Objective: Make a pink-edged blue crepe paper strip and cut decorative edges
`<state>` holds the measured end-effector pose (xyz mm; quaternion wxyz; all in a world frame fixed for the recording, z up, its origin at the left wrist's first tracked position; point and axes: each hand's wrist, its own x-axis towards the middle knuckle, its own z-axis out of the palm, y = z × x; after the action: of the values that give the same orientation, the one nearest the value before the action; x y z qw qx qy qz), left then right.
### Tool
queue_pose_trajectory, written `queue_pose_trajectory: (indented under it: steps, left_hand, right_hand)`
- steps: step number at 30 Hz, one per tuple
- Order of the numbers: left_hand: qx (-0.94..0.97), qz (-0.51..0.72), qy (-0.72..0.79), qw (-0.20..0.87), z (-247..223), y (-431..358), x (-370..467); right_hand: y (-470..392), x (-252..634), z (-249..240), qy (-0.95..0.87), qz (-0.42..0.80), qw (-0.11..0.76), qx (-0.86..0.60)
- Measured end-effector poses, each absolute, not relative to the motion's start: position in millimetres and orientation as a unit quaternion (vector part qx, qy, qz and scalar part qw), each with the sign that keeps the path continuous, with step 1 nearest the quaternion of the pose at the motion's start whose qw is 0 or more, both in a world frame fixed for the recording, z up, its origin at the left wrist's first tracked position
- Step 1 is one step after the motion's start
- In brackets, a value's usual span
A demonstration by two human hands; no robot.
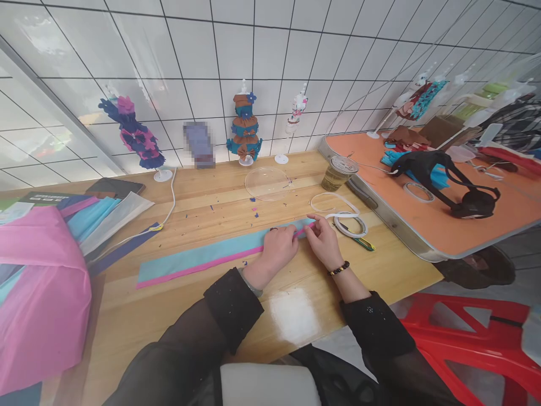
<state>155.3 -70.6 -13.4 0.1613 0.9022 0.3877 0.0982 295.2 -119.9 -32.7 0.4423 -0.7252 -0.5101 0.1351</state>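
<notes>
A long light blue strip [203,252] with a pink lower edge lies slanted across the wooden table; it looks like paper or thin cloth. Near its right end, my left hand [279,248] rests on it with curled fingers pressed along the pink edge. My right hand [324,241] is closed at the strip's end, thumb and fingers pinching the edge. A roll of white tape [350,224] lies just beyond my right hand, with a loose white band beside it. Partly beneath the roll is a green and yellow cutter [364,243]. My fingertips hide some of the strip's edge.
Pink sheet material [51,282] and blue sheets cover the table's left side. Decorated stands [245,129] line the tiled wall. A lidded cup [338,173] stands at the back right, near a clear round disc [266,184]. An orange table [448,225] adjoins; a red stool [469,332] is below.
</notes>
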Motion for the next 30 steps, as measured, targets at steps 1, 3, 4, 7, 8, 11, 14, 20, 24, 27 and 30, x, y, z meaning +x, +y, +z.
queue_pose_trajectory:
  steps: [1, 3, 4, 7, 8, 11, 14, 20, 24, 27, 30]
  left_hand:
    - [0.901, 0.098, 0.39, 0.164, -14, -71, 155]
    - [0.9, 0.099, 0.391, 0.167, -15, -70, 155]
    - [0.9, 0.102, 0.388, 0.167, -15, -70, 155]
    - [0.903, 0.117, 0.381, 0.164, -18, -70, 155]
    - [0.903, 0.121, 0.379, 0.162, -19, -70, 155]
    - [0.903, 0.125, 0.379, 0.16, -22, -69, 155]
    - [0.903, 0.124, 0.379, 0.16, -22, -69, 156]
    - [0.906, 0.128, 0.373, 0.156, -22, -69, 155]
    - [0.904, 0.139, 0.376, 0.151, -24, -70, 155]
    - [0.903, 0.129, 0.379, 0.158, -21, -70, 155]
    - [0.902, 0.108, 0.382, 0.171, -17, -70, 155]
  right_hand:
    - [-120, 297, -34, -0.51, 0.135, 0.443, -0.725]
    - [-120, 299, -36, -0.513, 0.128, 0.438, -0.727]
    - [-121, 300, -36, -0.515, 0.124, 0.432, -0.73]
    - [-125, 303, -34, -0.527, 0.103, 0.402, -0.742]
    - [-126, 303, -33, -0.531, 0.095, 0.391, -0.746]
    - [-129, 304, -30, -0.543, 0.073, 0.365, -0.753]
    - [-130, 304, -30, -0.551, 0.057, 0.352, -0.754]
    - [-131, 305, -32, -0.555, 0.05, 0.352, -0.752]
    - [-131, 305, -32, -0.553, 0.043, 0.353, -0.753]
    - [-130, 306, -33, -0.552, 0.041, 0.353, -0.754]
    - [-131, 306, -33, -0.553, 0.038, 0.349, -0.755]
